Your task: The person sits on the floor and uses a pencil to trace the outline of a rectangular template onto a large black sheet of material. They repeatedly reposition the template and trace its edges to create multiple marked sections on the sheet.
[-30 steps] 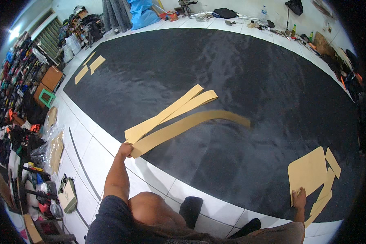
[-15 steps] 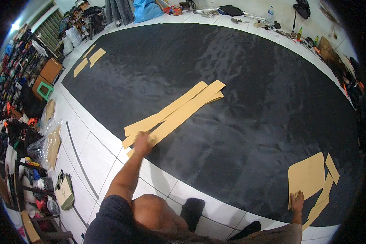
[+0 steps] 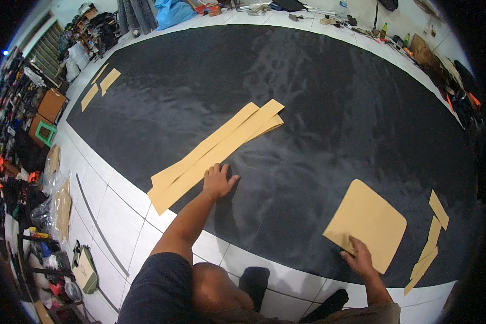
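Observation:
My left hand (image 3: 218, 181) is open, fingers spread, at the near right side of a bundle of long tan card strips (image 3: 210, 151). The strips overlap and lie slantwise across a big black fabric sheet (image 3: 286, 178). With my right hand (image 3: 360, 258) I hold the near edge of a tan card panel (image 3: 373, 224) with rounded corners. Its far part is turned to the upper right; whether it lies flat or is slightly lifted I cannot tell. Right of it, several short tan card pieces (image 3: 432, 237) overlap in a row.
More small tan pieces (image 3: 110, 81) lie at the sheet's far left. White floor tiles (image 3: 113, 205) border the sheet. Piled clothes (image 3: 8, 102), a green stool (image 3: 46, 133) and a bag (image 3: 85, 270) stand on the left. Tools and bottles (image 3: 383, 31) line the far wall.
My right hand has shifted left with the card panel, which has turned and come away from the short pieces. My left hand has let go of the strips' near end and moved right, fingers spread.

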### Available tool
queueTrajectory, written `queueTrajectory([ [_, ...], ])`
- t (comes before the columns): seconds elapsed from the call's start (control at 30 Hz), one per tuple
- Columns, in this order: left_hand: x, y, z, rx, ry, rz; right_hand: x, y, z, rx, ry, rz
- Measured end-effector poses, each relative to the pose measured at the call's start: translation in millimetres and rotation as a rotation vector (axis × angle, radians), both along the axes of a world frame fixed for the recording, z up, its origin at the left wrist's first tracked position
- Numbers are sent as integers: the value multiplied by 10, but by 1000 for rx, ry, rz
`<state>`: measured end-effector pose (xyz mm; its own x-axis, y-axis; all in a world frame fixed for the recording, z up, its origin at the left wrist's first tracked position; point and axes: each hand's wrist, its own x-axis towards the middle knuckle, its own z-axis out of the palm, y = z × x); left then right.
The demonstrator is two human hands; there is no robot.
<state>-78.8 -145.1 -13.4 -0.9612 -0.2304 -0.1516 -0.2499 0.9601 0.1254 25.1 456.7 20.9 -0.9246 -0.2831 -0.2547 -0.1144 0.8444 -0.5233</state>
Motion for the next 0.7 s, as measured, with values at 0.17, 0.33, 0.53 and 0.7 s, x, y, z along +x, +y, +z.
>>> queueTrajectory([
  [0.17, -111, -196, -25, 11, 24, 35, 98, 1, 70, -46, 94, 67],
  [0.33, -68, -329, -92, 20, 51, 120, 92, 590, 29, 172, 101, -180],
  [0.53, 89, -60, -186, 176, 120, -8, 274, 1066, -159, 343, 80, -328],
  [0.7, 222, 431, -185, 175, 97, -309, 307, 1142, -331, 349, 85, -280],
])
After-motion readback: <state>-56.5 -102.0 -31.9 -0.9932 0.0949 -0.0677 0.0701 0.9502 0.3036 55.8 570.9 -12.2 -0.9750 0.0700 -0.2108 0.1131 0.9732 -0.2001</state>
